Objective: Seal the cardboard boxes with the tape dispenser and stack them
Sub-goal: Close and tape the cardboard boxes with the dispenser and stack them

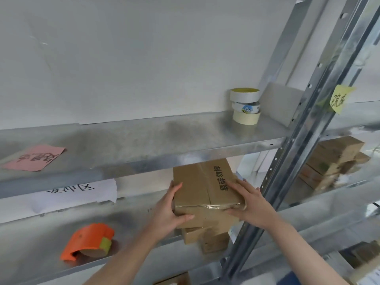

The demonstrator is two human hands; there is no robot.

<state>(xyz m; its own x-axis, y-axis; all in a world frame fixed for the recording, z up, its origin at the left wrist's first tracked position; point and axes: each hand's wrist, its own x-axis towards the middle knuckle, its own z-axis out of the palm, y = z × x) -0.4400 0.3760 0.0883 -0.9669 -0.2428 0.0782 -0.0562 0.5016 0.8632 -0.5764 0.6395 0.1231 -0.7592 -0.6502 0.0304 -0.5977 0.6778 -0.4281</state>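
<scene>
The left grip (170, 208) and right grip (248, 204) curl round opposite sides of a taped cardboard box (197, 188), probably to square it atop the lower boxes (205, 235) on the shelf (41, 233). Its top reads 易碎勿摔. The orange tape dispenser (88, 241) lies leftward, below a sheet (82, 194) ending 冲区.

A single head-worn camera looks forward and slightly down, from near; the metal shelf rack (144, 140) stands just beyond the fingers (236, 184).
</scene>
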